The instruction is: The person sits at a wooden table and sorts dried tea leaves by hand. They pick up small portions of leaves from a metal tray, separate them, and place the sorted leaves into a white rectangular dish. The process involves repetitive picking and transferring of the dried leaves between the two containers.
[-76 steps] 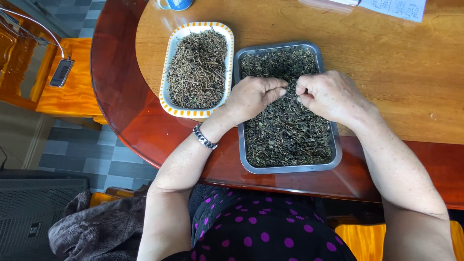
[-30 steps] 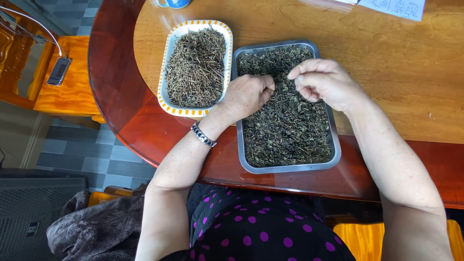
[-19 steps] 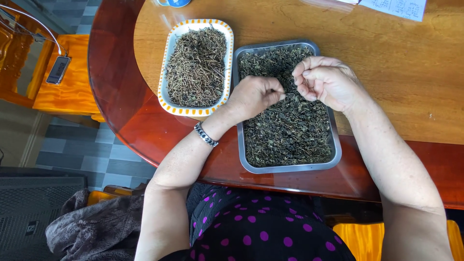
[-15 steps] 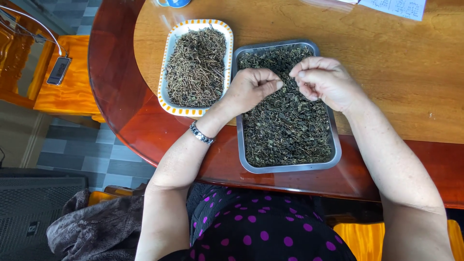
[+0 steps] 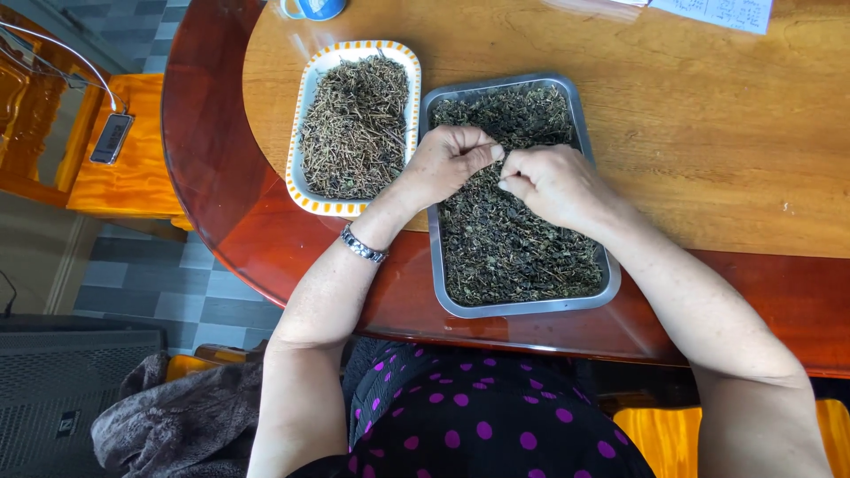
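A metal tray (image 5: 609,285) full of dark dried leaves (image 5: 513,239) lies on the wooden table in front of me. My left hand (image 5: 444,165) and my right hand (image 5: 551,184) hover over the tray's upper middle, fingertips meeting, each pinching a small bit of dried leaves. A bracelet sits on my left wrist. To the left stands a white rectangular dish (image 5: 305,131) with an orange-dotted rim, heaped with brownish dried stems (image 5: 354,124).
The round table (image 5: 708,133) has a dark red outer band near me. A blue cup (image 5: 310,7) and a paper sheet (image 5: 722,12) lie at the far edge. A wooden chair (image 5: 124,168) with a small device stands left; a grey cloth (image 5: 177,420) lies below.
Both hands have drifted slightly toward the middle of the tray and closed together; the right hand dropped a little from the far end. Trays have not moved.
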